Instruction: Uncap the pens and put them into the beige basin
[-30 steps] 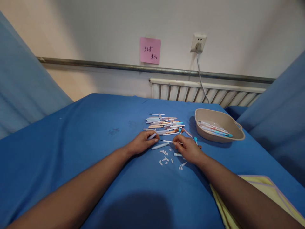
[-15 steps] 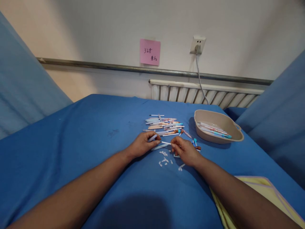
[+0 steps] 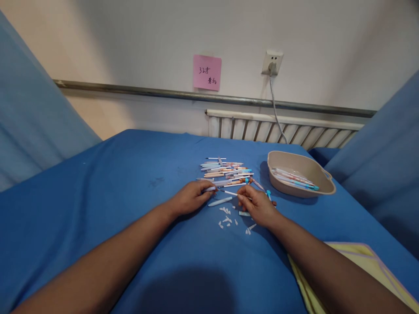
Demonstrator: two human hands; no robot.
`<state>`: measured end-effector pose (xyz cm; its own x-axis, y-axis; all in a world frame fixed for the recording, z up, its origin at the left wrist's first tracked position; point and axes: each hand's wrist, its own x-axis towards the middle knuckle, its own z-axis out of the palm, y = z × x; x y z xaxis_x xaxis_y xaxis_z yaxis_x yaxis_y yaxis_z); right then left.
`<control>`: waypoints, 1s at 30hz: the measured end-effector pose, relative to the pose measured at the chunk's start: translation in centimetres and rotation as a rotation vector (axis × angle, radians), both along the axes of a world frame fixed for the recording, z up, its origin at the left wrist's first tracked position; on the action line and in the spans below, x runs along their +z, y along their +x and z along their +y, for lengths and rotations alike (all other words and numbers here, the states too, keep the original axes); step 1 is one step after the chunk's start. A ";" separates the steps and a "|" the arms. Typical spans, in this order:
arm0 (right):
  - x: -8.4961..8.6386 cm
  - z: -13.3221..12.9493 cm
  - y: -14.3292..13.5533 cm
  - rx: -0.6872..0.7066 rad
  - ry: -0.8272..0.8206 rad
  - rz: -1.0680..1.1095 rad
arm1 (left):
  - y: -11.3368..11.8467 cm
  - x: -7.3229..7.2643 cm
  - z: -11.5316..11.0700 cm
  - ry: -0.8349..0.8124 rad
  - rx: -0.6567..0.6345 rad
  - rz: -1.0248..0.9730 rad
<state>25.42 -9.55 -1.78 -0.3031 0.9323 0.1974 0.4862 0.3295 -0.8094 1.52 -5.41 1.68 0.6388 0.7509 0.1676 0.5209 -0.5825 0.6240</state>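
Pinched in my left hand (image 3: 193,197) is a pale lilac pen barrel (image 3: 208,189). My right hand (image 3: 257,204) grips a thin white refill (image 3: 230,192), whose dark tip points at the barrel's right end. Whether tip and barrel touch is too small to tell. Below the hands a light blue pen barrel (image 3: 220,202) lies on the blue cloth, with several small white tips (image 3: 225,219) scattered nearer me. A pale green piece (image 3: 244,213) lies under my right hand. Beyond both hands is a pile of pen parts (image 3: 225,172) in several colours.
At the right stands a beige basket (image 3: 301,192) with several assembled-looking pens (image 3: 294,178) inside. A yellow cloth (image 3: 356,261) lies at the lower right, partly under my right forearm. Blue curtains hang on both sides. Behind the blue-covered table (image 3: 147,157) are a rail and a radiator.
My right hand has shifted slightly right with the refill, now at a steeper slant. The barrel in my left hand has turned nearly level. The light blue barrel below shows more fully.
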 end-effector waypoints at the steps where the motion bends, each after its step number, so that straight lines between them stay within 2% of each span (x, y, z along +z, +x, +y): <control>1: 0.0 0.0 0.0 0.002 0.013 -0.014 | 0.0 0.0 0.0 0.029 -0.014 0.025; 7: 0.4 -0.2 0.0 0.010 0.056 -0.071 | 0.1 0.0 -0.3 0.129 -0.051 0.133; 24: 0.6 -0.5 -0.1 0.066 0.078 -0.130 | 0.5 0.1 -1.1 0.221 -0.066 0.281; 30: 1.0 -1.1 -0.9 0.019 0.192 -0.064 | 1.1 0.6 -1.9 0.204 -0.070 0.282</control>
